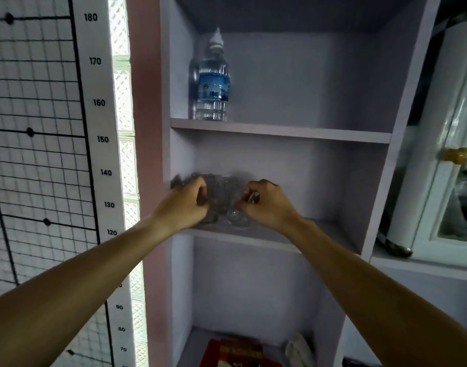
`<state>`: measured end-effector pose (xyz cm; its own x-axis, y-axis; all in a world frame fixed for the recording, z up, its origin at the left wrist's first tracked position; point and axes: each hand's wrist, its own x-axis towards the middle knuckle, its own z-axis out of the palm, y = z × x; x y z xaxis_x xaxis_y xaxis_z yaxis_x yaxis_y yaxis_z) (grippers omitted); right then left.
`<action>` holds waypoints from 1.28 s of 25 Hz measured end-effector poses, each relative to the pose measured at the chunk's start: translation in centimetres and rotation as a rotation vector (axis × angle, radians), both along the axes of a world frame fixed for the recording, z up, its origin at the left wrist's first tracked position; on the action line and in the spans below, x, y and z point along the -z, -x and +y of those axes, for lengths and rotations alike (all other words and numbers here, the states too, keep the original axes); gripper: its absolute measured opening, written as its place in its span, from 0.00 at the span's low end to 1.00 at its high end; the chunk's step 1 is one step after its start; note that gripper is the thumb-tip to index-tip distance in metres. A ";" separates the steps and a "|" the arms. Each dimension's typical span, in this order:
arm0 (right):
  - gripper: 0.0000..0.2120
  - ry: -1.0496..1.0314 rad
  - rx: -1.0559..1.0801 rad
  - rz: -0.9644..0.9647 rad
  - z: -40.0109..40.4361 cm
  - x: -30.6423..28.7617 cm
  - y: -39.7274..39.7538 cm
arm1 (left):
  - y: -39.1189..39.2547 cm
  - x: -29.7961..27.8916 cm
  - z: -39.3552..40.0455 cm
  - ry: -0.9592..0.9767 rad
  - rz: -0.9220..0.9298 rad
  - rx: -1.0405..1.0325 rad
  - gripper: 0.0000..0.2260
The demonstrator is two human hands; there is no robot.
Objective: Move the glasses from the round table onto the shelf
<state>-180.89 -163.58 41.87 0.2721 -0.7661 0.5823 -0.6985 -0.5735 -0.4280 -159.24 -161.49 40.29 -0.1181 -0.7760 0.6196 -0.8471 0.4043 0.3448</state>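
Placement step in hand. Left hand (pixel 186 205) grips one glass (pixel 211 197); right hand (pixel 264 205) pinches the rim of a second glass (pixel 236 217). Both glasses sit side by side on the middle shelf (pixel 280 238). Next, judged: release cleanly and withdraw without knocking either.

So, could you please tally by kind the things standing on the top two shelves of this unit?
Water bottle: 1, on the upper shelf.
Clear glasses: 2, side by side on the middle shelf, the left glass held by the left hand, the right glass by the right hand.
Total: 3.
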 end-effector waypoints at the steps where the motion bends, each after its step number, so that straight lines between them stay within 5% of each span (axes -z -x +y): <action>1: 0.09 0.003 -0.022 -0.001 -0.1 0.0 -0.3 | -0.1 -0.2 0.3 0.029 -0.059 -0.036 0.12; 9: 0.15 -0.013 -0.133 -0.120 -1.1 0.6 -1.7 | -0.1 -1.0 2.0 0.112 -0.283 -0.290 0.25; 24: 0.18 -0.013 -0.190 -0.220 -1.7 1.6 -1.9 | -0.4 -0.2 2.6 0.192 -0.308 -0.408 0.15; 32: 0.13 0.021 -0.181 -0.147 2.5 2.0 -5.4 | -5.2 -0.2 9.4 -0.093 -0.165 -0.339 0.10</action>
<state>-175.46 -161.04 39.91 0.3155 -0.6997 0.6410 -0.5146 -0.6937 -0.5040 -154.02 -152.10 40.47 0.0624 -0.8401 0.5389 -0.9744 0.0656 0.2152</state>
